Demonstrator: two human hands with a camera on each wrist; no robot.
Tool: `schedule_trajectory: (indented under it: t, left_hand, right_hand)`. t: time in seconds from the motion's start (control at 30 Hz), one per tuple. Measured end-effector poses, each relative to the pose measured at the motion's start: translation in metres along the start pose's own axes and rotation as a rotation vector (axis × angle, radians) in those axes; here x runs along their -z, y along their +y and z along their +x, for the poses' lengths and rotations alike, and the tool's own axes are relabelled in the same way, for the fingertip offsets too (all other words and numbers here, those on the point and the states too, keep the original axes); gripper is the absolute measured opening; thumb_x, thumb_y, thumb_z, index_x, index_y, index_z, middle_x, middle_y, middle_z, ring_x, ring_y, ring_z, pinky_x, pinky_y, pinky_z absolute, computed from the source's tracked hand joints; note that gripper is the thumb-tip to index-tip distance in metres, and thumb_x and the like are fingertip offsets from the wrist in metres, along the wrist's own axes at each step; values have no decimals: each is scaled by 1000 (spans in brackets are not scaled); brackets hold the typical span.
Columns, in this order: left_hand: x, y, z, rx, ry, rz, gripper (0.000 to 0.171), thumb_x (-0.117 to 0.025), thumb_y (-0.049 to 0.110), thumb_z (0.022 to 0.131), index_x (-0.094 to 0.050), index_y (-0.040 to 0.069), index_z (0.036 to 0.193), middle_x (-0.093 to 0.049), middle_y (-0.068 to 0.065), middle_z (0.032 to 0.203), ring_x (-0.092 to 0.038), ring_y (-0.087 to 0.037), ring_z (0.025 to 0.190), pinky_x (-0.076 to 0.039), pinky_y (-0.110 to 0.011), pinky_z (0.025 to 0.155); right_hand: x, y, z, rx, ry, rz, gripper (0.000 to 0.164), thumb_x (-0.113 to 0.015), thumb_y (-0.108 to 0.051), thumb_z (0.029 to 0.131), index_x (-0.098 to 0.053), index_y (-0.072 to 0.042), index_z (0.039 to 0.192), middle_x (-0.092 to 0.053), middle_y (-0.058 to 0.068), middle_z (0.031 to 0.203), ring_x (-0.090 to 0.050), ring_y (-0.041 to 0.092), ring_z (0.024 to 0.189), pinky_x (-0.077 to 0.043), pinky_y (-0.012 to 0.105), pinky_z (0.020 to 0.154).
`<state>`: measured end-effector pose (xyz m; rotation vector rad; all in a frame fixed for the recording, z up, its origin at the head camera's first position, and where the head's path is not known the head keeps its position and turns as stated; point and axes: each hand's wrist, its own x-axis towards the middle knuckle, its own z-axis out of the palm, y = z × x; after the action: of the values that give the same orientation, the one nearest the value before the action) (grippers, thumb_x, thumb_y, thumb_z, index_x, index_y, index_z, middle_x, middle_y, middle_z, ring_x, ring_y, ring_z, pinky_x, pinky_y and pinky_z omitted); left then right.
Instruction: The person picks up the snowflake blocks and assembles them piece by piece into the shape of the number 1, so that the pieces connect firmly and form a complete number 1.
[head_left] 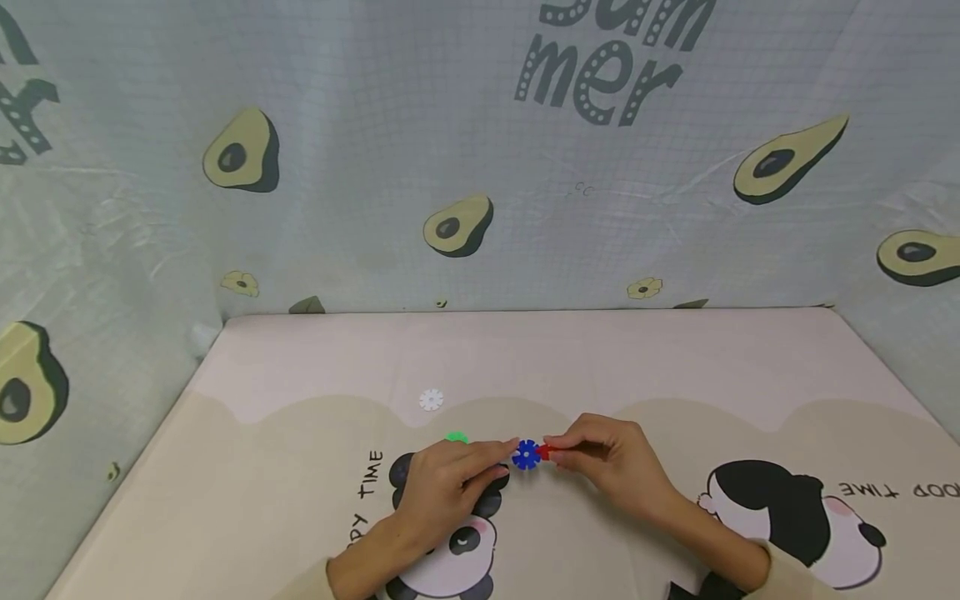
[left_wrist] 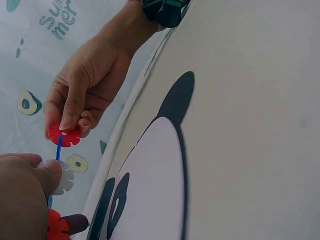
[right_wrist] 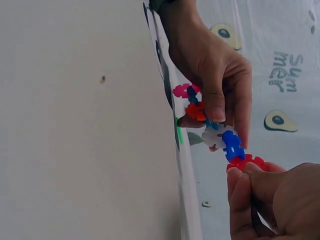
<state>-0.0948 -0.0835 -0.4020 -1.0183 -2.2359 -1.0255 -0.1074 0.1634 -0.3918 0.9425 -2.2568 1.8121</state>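
A chain of notched plastic snowflake discs runs between the two hands, close over the table. My left hand (head_left: 450,483) pinches the chain at a white disc (right_wrist: 212,137). Further along it, an orange disc (right_wrist: 194,111) and a pink disc (right_wrist: 181,90) show behind those fingers. Beyond the white disc stands a blue disc (head_left: 527,454), slotted edge-on between its neighbours. At the chain's right end my right hand (head_left: 618,462) holds a red disc (left_wrist: 66,135) between thumb and fingertips, and it meets the blue one. Fingers hide part of the chain.
A white disc (head_left: 431,400) lies on the table beyond my left hand. The edge of a green disc (head_left: 457,437) peeks out behind that hand. The table cover (head_left: 600,358) bears printed animals, and a patterned curtain (head_left: 360,125) hangs along the back and sides.
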Motion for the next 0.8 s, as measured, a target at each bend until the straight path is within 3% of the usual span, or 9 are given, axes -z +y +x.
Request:
schedule_trajectory:
  t: [0.37,0.6,0.8]
  left_hand:
    - [1,1,1,3,-24,3,34,-76,8,80,-72,12,114,-71,6,104,-66,-4,92,-49,-16,72]
    - [2,1,2,-12,-10,22,34,-75,9,81,-72,13,114,-71,5,102,-67,-4,89,-48,-15,68]
    - [2,1,2,-5,-6,26,33,-76,7,80,-73,14,112,-71,8,104,-66,-2,89,-46,-15,67]
  right_hand:
    - [-3,-3,0,-6,0,-58,24,-76,7,75,-76,-6,95,-69,0,83,-65,15,73,-55,27,61]
    - [-6,-1,0,22,26,-84,27,-77,11,71,-76,-5,93,-68,-3,81,-65,15,72,-55,26,63]
    - [-6,0,0,-4,29,-95,26,-77,10,71,-76,-6,92,-68,-3,81,-65,15,74,-55,27,65]
